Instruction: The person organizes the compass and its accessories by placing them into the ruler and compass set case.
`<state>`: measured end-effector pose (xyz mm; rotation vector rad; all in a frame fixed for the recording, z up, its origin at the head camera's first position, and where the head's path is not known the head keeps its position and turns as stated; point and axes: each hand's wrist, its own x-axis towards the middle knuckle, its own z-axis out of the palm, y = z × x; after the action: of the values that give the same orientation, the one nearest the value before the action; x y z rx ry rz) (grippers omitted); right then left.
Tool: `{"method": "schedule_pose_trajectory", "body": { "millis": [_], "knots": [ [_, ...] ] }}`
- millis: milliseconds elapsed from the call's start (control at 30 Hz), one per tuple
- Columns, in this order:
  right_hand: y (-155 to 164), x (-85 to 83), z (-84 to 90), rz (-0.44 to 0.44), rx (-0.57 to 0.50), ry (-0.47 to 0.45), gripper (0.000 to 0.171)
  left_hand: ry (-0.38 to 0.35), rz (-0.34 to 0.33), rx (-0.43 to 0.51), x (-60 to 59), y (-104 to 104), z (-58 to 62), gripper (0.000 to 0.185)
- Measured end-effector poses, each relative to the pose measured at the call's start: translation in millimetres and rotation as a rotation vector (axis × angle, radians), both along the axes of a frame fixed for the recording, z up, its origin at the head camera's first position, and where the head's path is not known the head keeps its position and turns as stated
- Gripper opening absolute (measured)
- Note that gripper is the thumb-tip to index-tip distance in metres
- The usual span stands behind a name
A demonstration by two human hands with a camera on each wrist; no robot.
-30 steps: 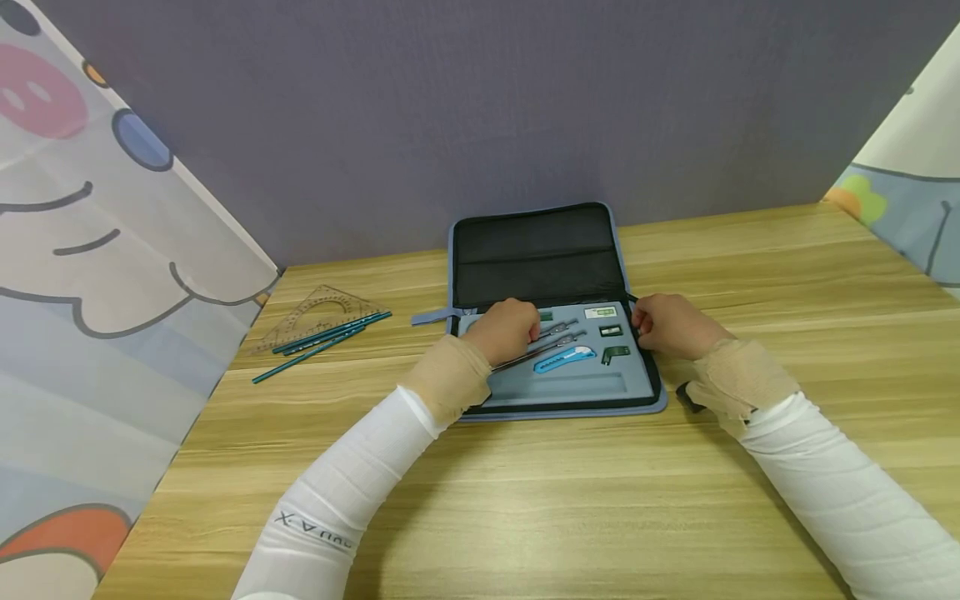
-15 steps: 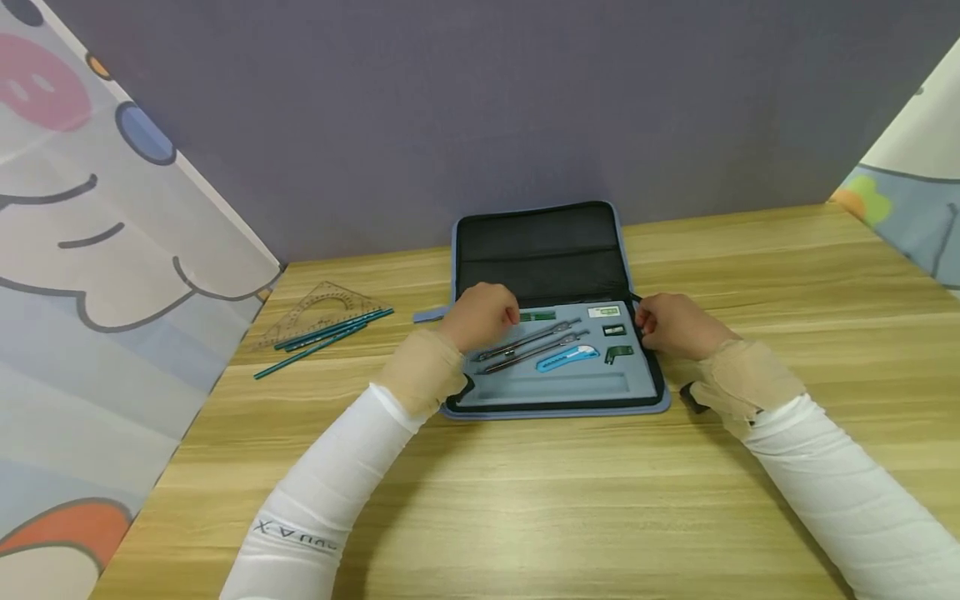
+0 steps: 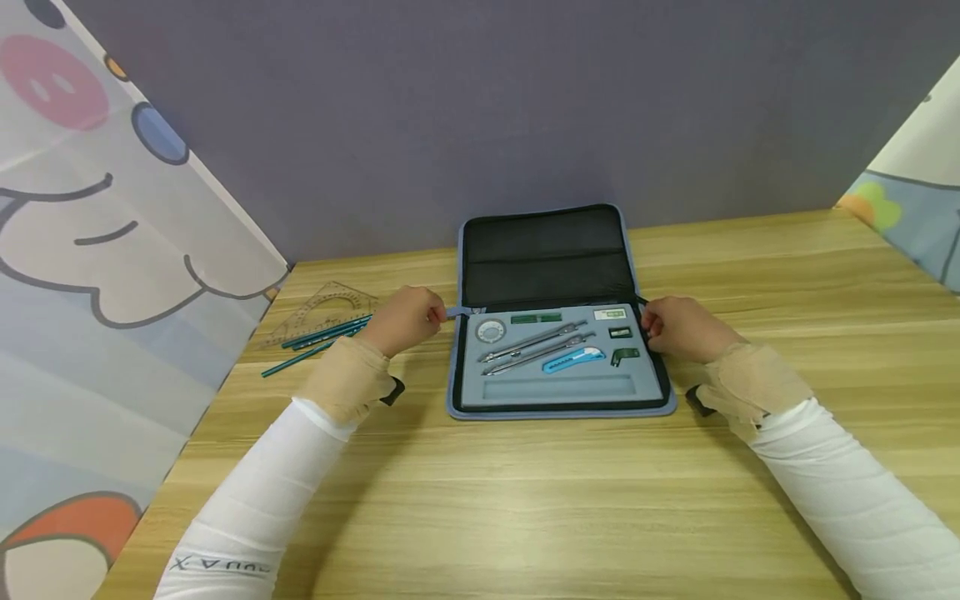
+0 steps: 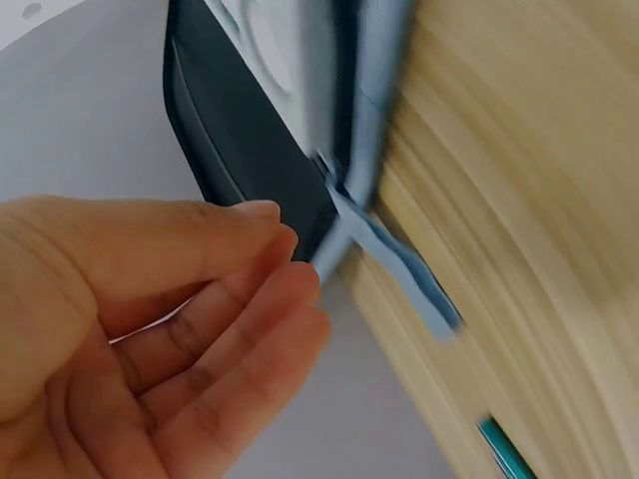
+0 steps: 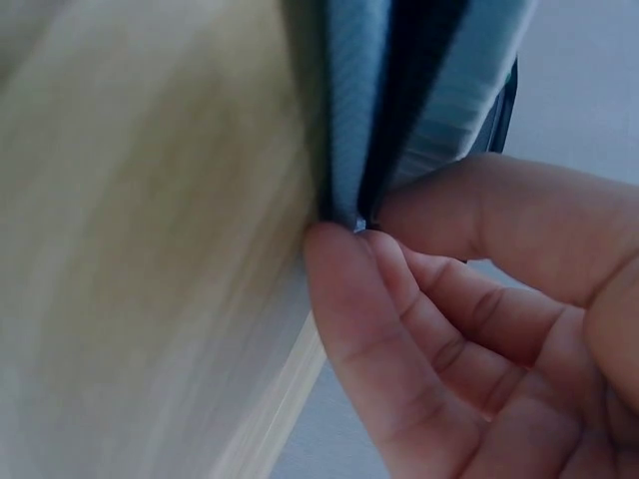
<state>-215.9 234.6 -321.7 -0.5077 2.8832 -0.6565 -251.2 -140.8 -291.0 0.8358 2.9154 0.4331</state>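
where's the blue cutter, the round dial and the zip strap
blue cutter [image 3: 573,359]: head view, middle of its blue body.
round dial [image 3: 491,331]: head view, centre of its face.
zip strap [image 4: 399,269]: left wrist view, middle of the blue strip beside the left hand [image 4: 150,329].

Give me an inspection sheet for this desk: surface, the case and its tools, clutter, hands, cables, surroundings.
Surface: light wooden tabletop, bare grain showing.
Job's things: blue zip-up drawing-instrument case lying open, black lid up; grey foam tray holds a metal compass, a blue utility knife and small green pieces.
Clutter: clear plastic set square and teal pencils left of the case.
Hands: left hand at the blue strap tab by the case's left edge; grip unclear. Right hand pinches the case's right edge.
Cables: nothing seen.
Surroundings: purple-grey back wall; cartoon-printed cloth panels at both sides.
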Motion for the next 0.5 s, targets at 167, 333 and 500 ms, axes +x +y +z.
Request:
{"method": "schedule_pose_trajectory", "body": {
  "millis": [167,333,500],
  "knots": [
    [0,0.7,-1.1,0.0,-0.011,0.001,0.013,-0.041,0.041,-0.035,4.8,-29,-0.2,0.016],
    [0,1.0,-1.4,-0.003,-0.012,0.007,0.013,-0.033,0.087,-0.078,7.7,-59,-0.7,0.017],
    [1,1.6,-0.9,-0.004,-0.013,0.006,0.014,-0.026,0.149,-0.093,8.9,-88,-0.2,0.017]
  ]
}}
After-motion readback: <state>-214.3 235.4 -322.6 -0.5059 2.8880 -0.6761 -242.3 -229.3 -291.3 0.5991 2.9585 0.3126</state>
